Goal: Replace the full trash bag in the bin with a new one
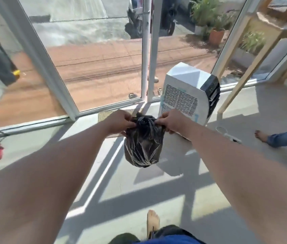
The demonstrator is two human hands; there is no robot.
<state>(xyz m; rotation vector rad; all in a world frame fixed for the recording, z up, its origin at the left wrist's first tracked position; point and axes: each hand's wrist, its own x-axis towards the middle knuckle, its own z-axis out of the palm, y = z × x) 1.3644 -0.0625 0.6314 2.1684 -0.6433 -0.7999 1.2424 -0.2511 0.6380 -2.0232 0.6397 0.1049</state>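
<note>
Hanging in mid-frame above the floor, a black trash bag (143,143) is held up by both hands at its bunched top. The left hand (119,122) pinches the gathered plastic from the left side, fingers closed on it, while the right hand (171,122) grips the other side of the same knot-like bunch, fingers likewise closed on the plastic. The bag's body sags below the hands, crumpled and glossy, clear of the grey floor (139,199), where its shadow falls just to the lower right. Both bare forearms reach in from the lower corners of the frame. Behind the bag, right of centre, a white portable air cooler (185,95) with a dark vent panel stands on the floor near the glass door (95,67), whose white frame runs across the upper half of the frame. A woven doormat (104,115) lies at the door's threshold, partly hidden by the left hand. At bottom centre a bare foot (153,221) shows on the floor. At the right edge, another person's bare foot and jeans leg (280,136) enter the frame. Potted plants (216,32) sit outside at upper right.
</note>
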